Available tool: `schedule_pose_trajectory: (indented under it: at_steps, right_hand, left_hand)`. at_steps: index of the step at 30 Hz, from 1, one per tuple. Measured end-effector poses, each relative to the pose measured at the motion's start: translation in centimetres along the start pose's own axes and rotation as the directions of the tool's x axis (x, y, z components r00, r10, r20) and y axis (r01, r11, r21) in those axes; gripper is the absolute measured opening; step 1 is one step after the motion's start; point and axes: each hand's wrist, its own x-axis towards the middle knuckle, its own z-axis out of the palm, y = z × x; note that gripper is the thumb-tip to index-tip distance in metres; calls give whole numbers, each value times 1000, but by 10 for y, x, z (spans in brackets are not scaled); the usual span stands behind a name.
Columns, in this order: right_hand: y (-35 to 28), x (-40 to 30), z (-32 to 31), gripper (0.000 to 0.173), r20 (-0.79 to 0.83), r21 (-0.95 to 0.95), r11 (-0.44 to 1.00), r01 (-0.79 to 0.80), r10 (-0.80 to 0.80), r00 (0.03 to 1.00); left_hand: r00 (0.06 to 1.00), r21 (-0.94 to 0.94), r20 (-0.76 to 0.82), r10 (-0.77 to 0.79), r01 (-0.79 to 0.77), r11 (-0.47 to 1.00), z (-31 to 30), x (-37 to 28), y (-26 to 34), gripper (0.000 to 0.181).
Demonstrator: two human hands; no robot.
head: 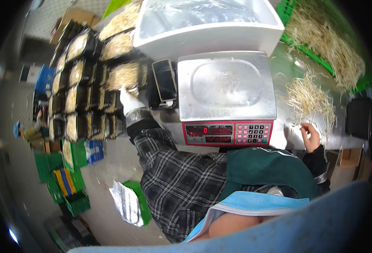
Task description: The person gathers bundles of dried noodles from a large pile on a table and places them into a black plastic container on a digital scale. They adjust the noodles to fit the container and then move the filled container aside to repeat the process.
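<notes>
My left hand [130, 98], in a white glove, grips the near edge of a black plastic tray of bean sprouts [122, 76]. That tray sits at the right side of the stacked trays; hand and tray are a little blurred. My right hand [311, 138] is bare and holds nothing, its fingers loosely curled and apart. It is just beside a loose pile of bean sprouts [311, 98] on the metal table [279, 76]. Between my hands stands a red digital scale [227, 85], with nothing on its steel pan.
Stacked black sprout trays [75, 101] fill the left. A white foam box [205, 41] with clear plastic stands behind the scale, a phone [164, 80] beside it. A green crate [315, 58] of sprouts is at right. Green crates [75, 202] and a person [31, 131] are further left.
</notes>
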Motion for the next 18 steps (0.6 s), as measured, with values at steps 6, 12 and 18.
schedule_pose_trajectory:
  at_steps: [6,12,18]
  right_hand:
    - [13,-3,-34,13,-330,-89,996,-18,-12,944]
    - [68,16,-167,25,-675,-629,751,-201,-398,621]
    - [250,-22,-315,42,-797,-512,462,-724,59,601]
  left_hand:
    - [966,-118,216,140,-116,986,53,-102,52,24]
    - [913,-125,248,323,-300,946,74,-213,77,19]
    - [866,-245,387,317,-235,941,117,-313,71,15]
